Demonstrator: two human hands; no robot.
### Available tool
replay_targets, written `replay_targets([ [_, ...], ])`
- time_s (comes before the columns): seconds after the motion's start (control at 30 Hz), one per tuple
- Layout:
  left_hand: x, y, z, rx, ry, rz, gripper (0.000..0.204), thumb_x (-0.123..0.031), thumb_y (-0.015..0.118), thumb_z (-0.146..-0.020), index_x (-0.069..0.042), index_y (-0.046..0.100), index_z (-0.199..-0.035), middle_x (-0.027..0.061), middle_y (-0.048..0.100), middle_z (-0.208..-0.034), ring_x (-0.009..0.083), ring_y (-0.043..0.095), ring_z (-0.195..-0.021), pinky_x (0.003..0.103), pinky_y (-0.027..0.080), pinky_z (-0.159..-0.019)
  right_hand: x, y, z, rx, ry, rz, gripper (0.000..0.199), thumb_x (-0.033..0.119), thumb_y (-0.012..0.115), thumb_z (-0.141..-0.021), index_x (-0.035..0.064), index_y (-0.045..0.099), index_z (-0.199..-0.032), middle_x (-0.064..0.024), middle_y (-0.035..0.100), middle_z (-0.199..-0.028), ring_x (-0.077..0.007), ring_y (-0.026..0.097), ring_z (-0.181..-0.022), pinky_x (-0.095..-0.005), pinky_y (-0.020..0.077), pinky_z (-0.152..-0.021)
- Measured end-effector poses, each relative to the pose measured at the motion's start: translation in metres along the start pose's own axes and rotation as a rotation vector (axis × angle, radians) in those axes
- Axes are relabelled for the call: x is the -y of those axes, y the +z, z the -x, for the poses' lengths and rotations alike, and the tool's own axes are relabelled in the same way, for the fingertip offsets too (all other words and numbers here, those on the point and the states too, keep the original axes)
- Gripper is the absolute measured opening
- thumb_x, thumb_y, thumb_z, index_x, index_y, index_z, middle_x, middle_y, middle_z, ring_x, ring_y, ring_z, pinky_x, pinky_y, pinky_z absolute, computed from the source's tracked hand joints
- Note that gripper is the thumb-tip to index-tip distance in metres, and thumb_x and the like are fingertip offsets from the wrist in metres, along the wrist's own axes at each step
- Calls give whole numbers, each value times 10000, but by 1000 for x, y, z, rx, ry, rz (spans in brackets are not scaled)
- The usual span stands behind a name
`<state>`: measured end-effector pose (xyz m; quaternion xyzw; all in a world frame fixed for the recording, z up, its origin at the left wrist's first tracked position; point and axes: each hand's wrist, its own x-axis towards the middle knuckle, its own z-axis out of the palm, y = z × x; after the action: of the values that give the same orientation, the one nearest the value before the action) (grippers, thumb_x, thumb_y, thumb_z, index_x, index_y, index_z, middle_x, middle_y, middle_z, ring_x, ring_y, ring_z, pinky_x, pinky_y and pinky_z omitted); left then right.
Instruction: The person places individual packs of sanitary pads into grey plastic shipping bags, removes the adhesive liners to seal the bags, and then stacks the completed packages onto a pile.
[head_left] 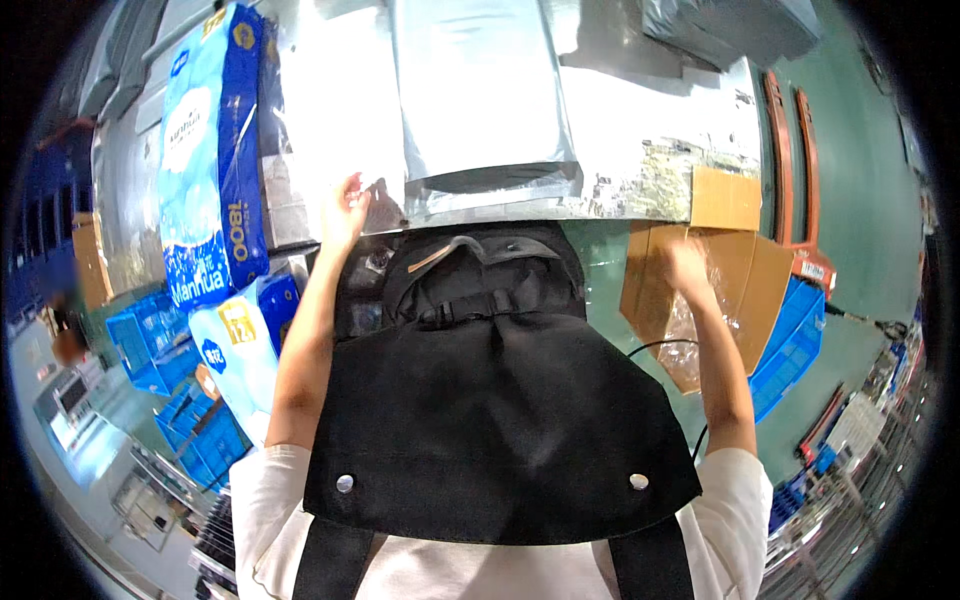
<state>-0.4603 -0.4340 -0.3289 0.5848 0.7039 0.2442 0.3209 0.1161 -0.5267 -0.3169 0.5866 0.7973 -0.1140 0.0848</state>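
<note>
A grey plastic mailer bag (485,100) lies on the bright metal-topped table (625,125) ahead of me. My left hand (347,207) is over the near table edge, left of the bag and apart from it. Its fingers are loosely bent and a little apart, with nothing seen in them. To the right, my right hand (685,264) hangs over an open cardboard box (745,275) that has clear plastic film (712,300) inside. That hand is blurred and its fingers are hard to make out.
Blue tissue packs (200,150) stand at the left. Blue crates (150,340) sit on the floor at left, and another blue crate (795,345) is beside the box. Orange pallet-truck forks (780,160) lie at far right. Another grey bag (735,30) rests at the back right.
</note>
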Motion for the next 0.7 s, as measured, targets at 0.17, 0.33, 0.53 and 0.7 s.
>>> replay_targets([
  [0.17,-108,5,-59,-99,708,-609,684,22,551,-707,-116,303,-1329,184,330,-1332,312,352,-1222,393,401,-927,101,-104,-166,-382,-167,-132,542,-29,531,-718,117,412,-1226,-152,462,-1202,-315,404,-1141,-435,347,-933],
  [0.33,-111,18,-56,352,1267,-1147,589,23,527,-719,-121,376,-1270,117,181,-1427,264,203,-1313,404,258,-1049,107,-91,-194,-172,-816,176,580,-9,559,-685,172,424,-1219,-58,462,-1261,-231,172,-1324,-535,138,-1056],
  [0.53,-73,0,-43,428,843,-631,147,-96,547,-754,-35,536,-888,167,517,-1141,317,432,-1144,356,362,-969,70,-85,-173,-235,-437,-98,159,27,596,-668,84,598,-816,-31,615,-970,-223,312,-1266,-574,107,-1034],
  [0.7,-98,-34,-103,549,501,-484,156,-87,586,-748,-34,565,-893,172,597,-926,337,557,-931,388,445,-802,62,-130,-228,-220,-281,-245,81,50,595,-667,90,604,-737,-27,628,-775,-237,417,-1174,-571,145,-1005],
])
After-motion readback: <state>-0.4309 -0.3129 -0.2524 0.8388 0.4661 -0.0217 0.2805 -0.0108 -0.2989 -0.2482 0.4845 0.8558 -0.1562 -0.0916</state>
